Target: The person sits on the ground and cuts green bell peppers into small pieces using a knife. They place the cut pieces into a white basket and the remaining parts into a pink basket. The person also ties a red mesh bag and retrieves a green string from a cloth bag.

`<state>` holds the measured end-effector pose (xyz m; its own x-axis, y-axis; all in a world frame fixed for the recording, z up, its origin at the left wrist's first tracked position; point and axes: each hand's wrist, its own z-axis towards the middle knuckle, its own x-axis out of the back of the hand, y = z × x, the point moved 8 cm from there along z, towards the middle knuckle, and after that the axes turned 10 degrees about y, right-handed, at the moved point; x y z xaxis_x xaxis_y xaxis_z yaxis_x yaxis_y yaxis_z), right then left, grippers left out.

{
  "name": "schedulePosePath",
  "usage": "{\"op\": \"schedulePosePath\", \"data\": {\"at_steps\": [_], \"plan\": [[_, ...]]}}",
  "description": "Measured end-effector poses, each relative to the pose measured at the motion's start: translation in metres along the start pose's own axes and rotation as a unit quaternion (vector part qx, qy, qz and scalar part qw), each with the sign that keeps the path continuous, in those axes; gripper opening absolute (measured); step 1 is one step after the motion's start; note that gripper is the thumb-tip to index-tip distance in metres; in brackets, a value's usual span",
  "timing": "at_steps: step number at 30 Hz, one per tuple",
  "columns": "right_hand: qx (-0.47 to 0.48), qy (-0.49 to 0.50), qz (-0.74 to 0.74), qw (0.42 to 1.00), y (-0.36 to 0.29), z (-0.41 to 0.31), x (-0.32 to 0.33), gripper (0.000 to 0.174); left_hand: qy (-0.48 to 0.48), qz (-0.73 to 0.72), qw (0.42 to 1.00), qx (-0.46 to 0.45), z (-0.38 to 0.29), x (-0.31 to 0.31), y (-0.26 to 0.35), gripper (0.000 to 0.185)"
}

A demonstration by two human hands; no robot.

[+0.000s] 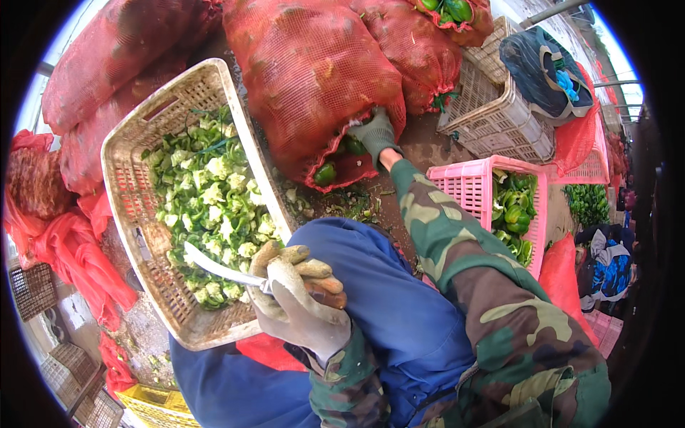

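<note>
My left hand (302, 299), in a dirty pale work glove, is closed on a knife with a curved metal blade (217, 267). The blade extends over a white plastic crate (109, 166) that holds cut green pepper cores (214, 198) with pale seeds. In a grey-green knit glove, my right hand (377, 131) reaches into the mouth of a red mesh sack (321, 80). Its fingers are hidden, so what they touch cannot be seen. Whole green peppers (325, 174) lie at the sack's mouth, below and beside that hand.
Right of my knee, a pink crate (465, 182) holds green peppers (516, 216). Stacked white crates (497, 117) with a dark bag (546, 75) on top stand behind it. More red mesh sacks (118, 59) lie at the upper left. A yellow crate (155, 406) is at lower left.
</note>
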<state>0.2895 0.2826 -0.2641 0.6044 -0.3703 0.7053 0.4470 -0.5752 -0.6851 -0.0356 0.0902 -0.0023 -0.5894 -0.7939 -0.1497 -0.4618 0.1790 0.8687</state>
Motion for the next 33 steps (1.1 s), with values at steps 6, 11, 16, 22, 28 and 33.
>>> {"op": "schedulePosePath", "data": {"at_steps": [6, 11, 16, 22, 28, 33], "plan": [[0.038, -0.004, -0.111, 0.993, 0.027, -0.007, -0.022, 0.072, 0.009, 0.03, 1.0, 0.001, 0.002, -0.01, -0.001, 0.033], [0.154, -0.07, -0.196, 0.966, 0.086, -0.032, -0.004, 0.044, -0.028, 0.034, 0.999, 0.028, 0.002, -0.02, -0.007, 0.034], [-0.109, -0.259, 0.418, 0.864, 0.057, -0.054, 0.07, 0.039, -0.117, 0.01, 0.991, 0.066, -0.004, -0.039, -0.006, 0.03], [0.088, -0.355, 0.561, 0.743, -0.153, -0.156, 0.187, 0.057, -0.249, 0.077, 0.955, 0.143, -0.04, -0.07, -0.015, 0.049], [0.268, -0.369, 0.376, 0.807, -0.253, -0.238, 0.183, 0.053, -0.242, 0.061, 0.968, -0.007, -0.03, -0.056, 0.038, 0.04], [0.187, -0.476, 0.335, 0.791, -0.269, -0.252, 0.16, 0.063, -0.163, 0.217, 0.811, -0.518, -0.024, -0.029, 0.132, 0.031]]}}
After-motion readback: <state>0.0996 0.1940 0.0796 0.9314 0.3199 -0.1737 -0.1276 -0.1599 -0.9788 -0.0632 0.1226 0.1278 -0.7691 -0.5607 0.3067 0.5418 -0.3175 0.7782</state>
